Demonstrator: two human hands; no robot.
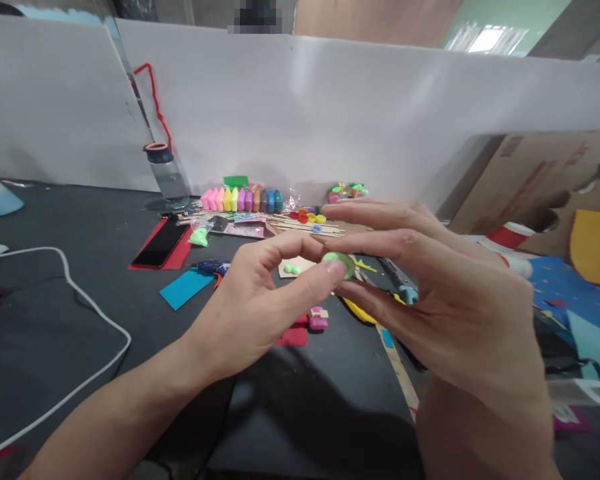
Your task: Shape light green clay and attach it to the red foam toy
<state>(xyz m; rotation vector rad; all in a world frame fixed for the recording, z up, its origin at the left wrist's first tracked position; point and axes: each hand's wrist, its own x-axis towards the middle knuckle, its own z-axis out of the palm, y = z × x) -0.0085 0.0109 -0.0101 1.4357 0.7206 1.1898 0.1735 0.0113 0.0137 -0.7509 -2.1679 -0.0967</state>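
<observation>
A flattened light green piece of modelling clay (pixel 347 265) is up in front of me, above the table. My left hand (pixel 260 293) pinches it between thumb and forefinger. From the other side, my right hand (pixel 445 307) has its thumb and forefinger at the clay's edge, its other fingers stretched out above. Behind my left thumb, small green clay balls (pixel 293 269) rest on a beige card. Just below the hands sits a small pink clay figure (pixel 318 318) beside red paper (pixel 294 335). The fingers cover part of the green piece.
A row of coloured clay packs (pixel 243 199) stands along the white partition (pixel 330 120), near a water bottle (pixel 167 175). To the left lie a phone (pixel 163 241), blue paper (pixel 186 288), a glue gun (pixel 213 267) and a white cable (pixel 93 303). Cardboard (pixel 530 173) leans at right.
</observation>
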